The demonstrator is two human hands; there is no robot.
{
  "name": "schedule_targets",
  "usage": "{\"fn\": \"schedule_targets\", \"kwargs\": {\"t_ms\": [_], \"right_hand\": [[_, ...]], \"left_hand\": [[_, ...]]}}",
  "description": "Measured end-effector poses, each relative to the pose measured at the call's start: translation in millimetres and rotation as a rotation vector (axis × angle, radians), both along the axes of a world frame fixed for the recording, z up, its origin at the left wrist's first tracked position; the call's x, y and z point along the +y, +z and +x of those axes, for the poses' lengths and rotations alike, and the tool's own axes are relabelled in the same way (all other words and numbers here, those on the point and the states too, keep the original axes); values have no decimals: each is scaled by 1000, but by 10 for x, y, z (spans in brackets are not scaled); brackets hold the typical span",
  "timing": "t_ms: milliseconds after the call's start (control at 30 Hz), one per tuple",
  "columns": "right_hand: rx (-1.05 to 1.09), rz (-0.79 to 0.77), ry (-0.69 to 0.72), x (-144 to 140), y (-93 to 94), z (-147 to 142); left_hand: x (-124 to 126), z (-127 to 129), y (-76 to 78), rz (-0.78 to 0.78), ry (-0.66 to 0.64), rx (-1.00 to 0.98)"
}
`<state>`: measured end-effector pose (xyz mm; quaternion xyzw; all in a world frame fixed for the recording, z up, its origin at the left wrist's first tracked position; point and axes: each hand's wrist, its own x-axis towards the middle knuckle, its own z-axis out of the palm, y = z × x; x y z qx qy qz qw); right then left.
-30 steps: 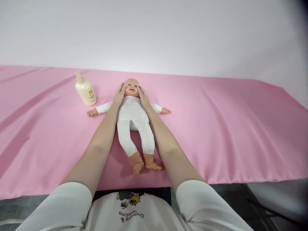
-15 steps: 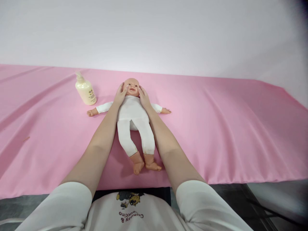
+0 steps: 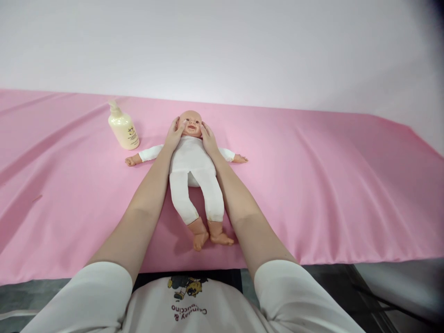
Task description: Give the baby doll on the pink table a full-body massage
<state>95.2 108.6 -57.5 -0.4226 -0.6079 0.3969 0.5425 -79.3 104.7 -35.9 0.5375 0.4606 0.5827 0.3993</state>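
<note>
My left hand [image 3: 173,134] and right hand [image 3: 209,137] lie open on the doll's [image 3: 192,159] cheeks, gripping nothing. It lies face-up on the pink cloth [image 3: 312,185] (bottle [image 3: 123,127] nearby). I should rub softly.

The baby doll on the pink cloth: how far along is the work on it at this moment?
Done: the baby doll lies on its back, dressed in white, on the pink cloth. In hand: the left hand and right hand press against the two cheeks of its face. Left: the cream pump bottle stands apart to the left, untouched; whether any lotion is on the face cannot be told.
</note>
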Motion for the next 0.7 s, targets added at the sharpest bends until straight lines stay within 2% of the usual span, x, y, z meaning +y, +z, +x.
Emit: {"fn": "schedule_targets", "kwargs": {"t_ms": [200,700], "right_hand": [[20,-56,4,-97,96,-4],[-6,-48,-2,-124,125,-31]], "left_hand": [[29,-3,-36,28,-14,4],[119,-69,-138,75,12,41]]}}
